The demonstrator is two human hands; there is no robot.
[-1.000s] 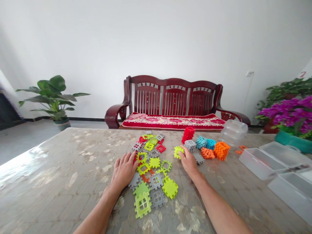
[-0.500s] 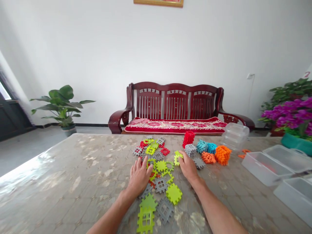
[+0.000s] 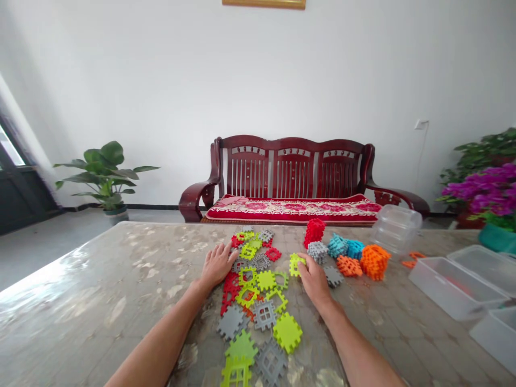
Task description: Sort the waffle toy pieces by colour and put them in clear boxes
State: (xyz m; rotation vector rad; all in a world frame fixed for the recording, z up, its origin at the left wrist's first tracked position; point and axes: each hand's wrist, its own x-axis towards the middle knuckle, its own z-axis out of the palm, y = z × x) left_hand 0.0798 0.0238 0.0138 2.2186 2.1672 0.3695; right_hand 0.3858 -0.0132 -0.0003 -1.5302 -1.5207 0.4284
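Between thumb and fingers, my right hand grips a lime-green toothed building tile with window holes, low over the table. My left hand rests palm down at the left edge of a spread of flat interlocking tiles, fingers extended and nothing visible in them. Close by its fingertips lie a red tile and a grey tile. The spread between my arms also includes a solid lime tile, a grey window tile and red tiles.
Right of my right hand stand a red stack, a grey stack, blue stacks and orange stacks. Clear plastic boxes and a flower pot sit farther right. A wooden bench stands beyond the table.
My left hand has moved left and away from me, uncovering red and grey tiles. My right hand keeps hold of the lime-green tile, nearly in place. The view has shifted slightly.
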